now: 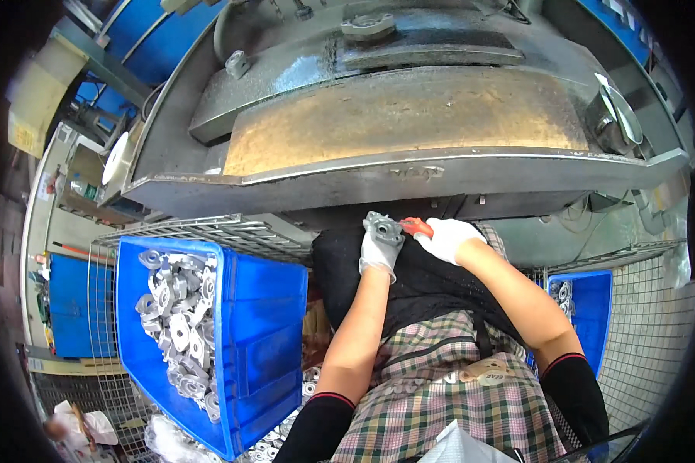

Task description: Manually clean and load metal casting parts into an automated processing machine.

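Observation:
My left hand point(378, 258), in a pale glove, is closed round a grey cast metal part point(381, 229) with a round hole, held up over my lap. Close to its right side, my white-gloved right hand point(449, 240) grips a red-handled tool point(416, 226). The tool's front end points toward the metal part; its tip is too small to make out, and I cannot tell whether it touches. Dark cloth point(340, 266) and a checked apron point(455, 393) lie beneath my hands and forearms.
A blue bin point(262, 347) heaped with similar castings point(181, 328) stands at my left on a wire cage point(208, 225). Another blue bin point(592, 305) is at right. Ahead runs a metal machine bed's front edge point(363, 174). A metal cup point(615, 131) sits at its right end.

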A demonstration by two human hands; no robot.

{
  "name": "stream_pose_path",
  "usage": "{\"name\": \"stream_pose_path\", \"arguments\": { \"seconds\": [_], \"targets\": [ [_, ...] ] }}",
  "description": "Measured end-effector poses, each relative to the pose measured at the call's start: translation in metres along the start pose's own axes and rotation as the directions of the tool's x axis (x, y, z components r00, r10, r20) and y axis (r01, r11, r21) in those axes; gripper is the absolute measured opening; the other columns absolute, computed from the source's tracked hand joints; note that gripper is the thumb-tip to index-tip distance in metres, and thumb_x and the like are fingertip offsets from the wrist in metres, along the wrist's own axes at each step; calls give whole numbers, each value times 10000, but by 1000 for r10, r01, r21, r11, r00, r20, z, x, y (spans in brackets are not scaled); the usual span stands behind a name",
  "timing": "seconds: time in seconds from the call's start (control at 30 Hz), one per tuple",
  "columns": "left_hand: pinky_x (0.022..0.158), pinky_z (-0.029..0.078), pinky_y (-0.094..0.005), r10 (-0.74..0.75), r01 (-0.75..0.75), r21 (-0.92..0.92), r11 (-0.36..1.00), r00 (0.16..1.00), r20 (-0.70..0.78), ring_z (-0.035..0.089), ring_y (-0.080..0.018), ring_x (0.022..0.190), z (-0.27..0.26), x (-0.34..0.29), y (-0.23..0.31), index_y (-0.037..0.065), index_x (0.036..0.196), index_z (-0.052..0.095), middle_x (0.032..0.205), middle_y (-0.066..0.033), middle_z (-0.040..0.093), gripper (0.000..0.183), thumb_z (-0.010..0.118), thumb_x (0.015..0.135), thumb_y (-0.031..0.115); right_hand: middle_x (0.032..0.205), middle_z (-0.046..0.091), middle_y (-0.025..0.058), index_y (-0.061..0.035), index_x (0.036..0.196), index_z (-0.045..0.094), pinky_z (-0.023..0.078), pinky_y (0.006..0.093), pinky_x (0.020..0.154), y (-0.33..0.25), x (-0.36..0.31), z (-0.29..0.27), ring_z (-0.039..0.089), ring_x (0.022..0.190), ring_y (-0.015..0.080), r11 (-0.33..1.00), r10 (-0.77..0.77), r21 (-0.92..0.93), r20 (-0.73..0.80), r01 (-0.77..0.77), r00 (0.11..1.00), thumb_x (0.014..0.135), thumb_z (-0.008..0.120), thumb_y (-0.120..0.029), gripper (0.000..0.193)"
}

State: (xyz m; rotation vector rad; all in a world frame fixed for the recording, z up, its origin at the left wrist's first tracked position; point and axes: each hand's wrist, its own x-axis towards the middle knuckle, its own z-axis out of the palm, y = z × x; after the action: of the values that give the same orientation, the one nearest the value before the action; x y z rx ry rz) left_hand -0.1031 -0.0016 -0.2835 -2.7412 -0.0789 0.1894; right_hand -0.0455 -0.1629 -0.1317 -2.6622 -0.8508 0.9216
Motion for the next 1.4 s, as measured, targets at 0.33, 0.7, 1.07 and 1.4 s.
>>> {"name": "stream_pose_path", "arguments": {
  "seconds": [0.33, 0.7, 1.07, 1.4],
  "targets": [
    [986, 391, -477, -353, -320, -249, -914, 930, 99, 530, -284, 1105, 116, 24, 28, 259, 1156, 601, 1164, -19, 600, 434, 313, 994, 539, 1065, 662, 178, -63, 1066, 583, 484, 459, 879, 13, -41, -7, 627, 998, 372, 996, -13, -92, 58, 18, 998, 937, 422, -467, 453],
    [986, 329, -527, -294, -240, -340, -909, 948, 117, 559, -314, 1049, 114, 24, 35, 193, 1184, 592, 1124, -29, 634, 556, 319, 955, 620, 1019, 670, 177, -61, 1041, 596, 493, 462, 851, 35, -34, 1, 642, 946, 373, 998, 17, -60, -45, -19, 999, 926, 471, -442, 418],
    [972, 379, -492, -326, -267, -278, -923, 925, 194, 556, -327, 1041, 122, 16, 14, 175, 1194, 592, 1166, -58, 615, 551, 339, 961, 606, 1004, 672, 169, -74, 1040, 575, 504, 459, 838, 11, -37, 6, 647, 938, 366, 996, -54, -66, -9, 53, 999, 925, 459, -453, 413],
    [1011, 352, -502, -189, -180, -125, -976, 979, 70, 477, -288, 1233, 82, 1, 8, 159, 1258, 559, 1283, -59, 562, 492, 333, 992, 505, 932, 675, 192, -88, 1009, 582, 509, 478, 791, 12, -36, 5, 652, 877, 385, 997, -61, 36, -183, 69, 981, 922, 475, -476, 413]
  ]
}}
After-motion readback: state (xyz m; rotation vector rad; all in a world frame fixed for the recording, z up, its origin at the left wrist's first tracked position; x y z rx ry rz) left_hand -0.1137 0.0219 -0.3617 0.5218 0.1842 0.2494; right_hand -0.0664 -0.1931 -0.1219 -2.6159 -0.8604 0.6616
